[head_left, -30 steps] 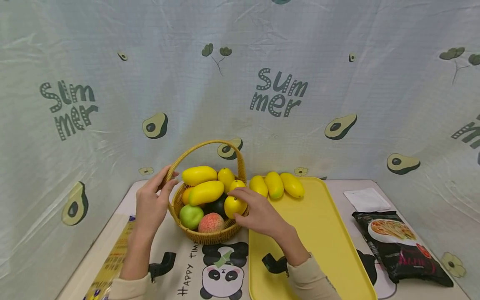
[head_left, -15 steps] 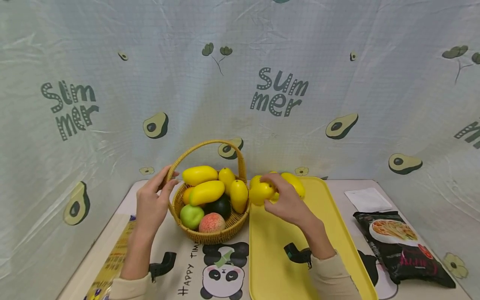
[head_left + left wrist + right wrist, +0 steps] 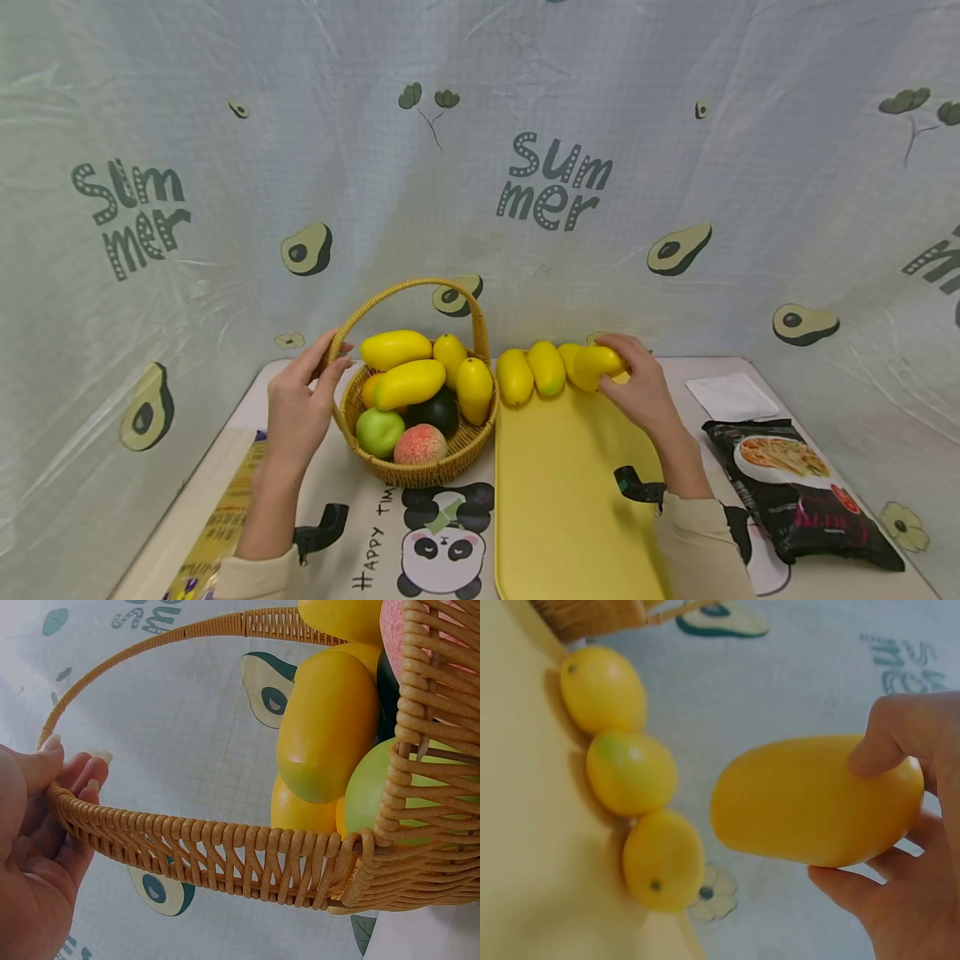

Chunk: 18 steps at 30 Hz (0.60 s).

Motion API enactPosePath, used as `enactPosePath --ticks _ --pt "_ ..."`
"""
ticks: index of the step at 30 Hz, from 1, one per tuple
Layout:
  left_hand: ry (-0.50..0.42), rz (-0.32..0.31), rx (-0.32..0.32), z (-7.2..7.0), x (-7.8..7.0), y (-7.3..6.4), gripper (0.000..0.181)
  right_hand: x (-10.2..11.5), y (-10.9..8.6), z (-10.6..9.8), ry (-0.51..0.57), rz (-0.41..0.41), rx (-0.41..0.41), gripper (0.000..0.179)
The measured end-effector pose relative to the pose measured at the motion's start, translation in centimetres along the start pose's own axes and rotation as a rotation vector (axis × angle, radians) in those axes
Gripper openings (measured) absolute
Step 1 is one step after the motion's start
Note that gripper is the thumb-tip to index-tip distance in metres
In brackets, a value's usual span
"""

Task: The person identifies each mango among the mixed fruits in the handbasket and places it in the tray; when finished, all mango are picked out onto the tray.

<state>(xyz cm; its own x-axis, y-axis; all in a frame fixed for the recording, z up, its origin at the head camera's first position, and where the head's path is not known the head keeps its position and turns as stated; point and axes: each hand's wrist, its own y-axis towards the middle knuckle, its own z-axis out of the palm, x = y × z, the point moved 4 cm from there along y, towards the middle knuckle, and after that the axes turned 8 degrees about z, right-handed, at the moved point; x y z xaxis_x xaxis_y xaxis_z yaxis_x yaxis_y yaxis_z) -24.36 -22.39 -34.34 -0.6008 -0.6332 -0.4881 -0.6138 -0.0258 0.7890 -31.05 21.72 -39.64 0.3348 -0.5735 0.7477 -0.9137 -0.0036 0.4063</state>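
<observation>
A wicker basket [image 3: 420,475] stands left of centre, holding several yellow mangoes [image 3: 410,384], a green apple [image 3: 379,432], a peach [image 3: 421,445] and a dark round fruit [image 3: 437,412]. My left hand [image 3: 302,404] holds the left side of its arched handle [image 3: 172,829], thumb and fingers around the cane. To the right, my right hand [image 3: 641,385] grips one end of a mango [image 3: 817,802], raised over the yellow tray [image 3: 570,500]. Along the tray's back edge lie three more mangoes [image 3: 546,368] in a row; the held one partly covers the rightmost in the head view.
A black noodle bag [image 3: 806,492] and a white napkin [image 3: 731,398] lie right of the tray. A long yellow packet [image 3: 225,508] lies at the left. A printed curtain [image 3: 555,283] rises behind the table.
My right hand has taken a mango out of the basket and carried it right, across to the tray's back right. The left hand keeps its hold on the handle.
</observation>
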Motion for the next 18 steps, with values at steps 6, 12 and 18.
enactPosePath --ticks 6,12,18 --pt "-0.009 -0.002 0.006 0.1 0.0 0.0 0.043 -3.2 0.1 -0.8 -0.037 0.078 -0.100 0.051" --pt "-0.006 0.010 0.002 0.1 0.1 0.1 0.043 -5.3 0.0 -1.4 -0.093 0.152 -0.166 0.049" --pt "-0.003 0.012 -0.003 0.0 0.2 0.1 0.042 -7.3 0.0 -0.7 -0.199 0.289 -0.087 0.049"
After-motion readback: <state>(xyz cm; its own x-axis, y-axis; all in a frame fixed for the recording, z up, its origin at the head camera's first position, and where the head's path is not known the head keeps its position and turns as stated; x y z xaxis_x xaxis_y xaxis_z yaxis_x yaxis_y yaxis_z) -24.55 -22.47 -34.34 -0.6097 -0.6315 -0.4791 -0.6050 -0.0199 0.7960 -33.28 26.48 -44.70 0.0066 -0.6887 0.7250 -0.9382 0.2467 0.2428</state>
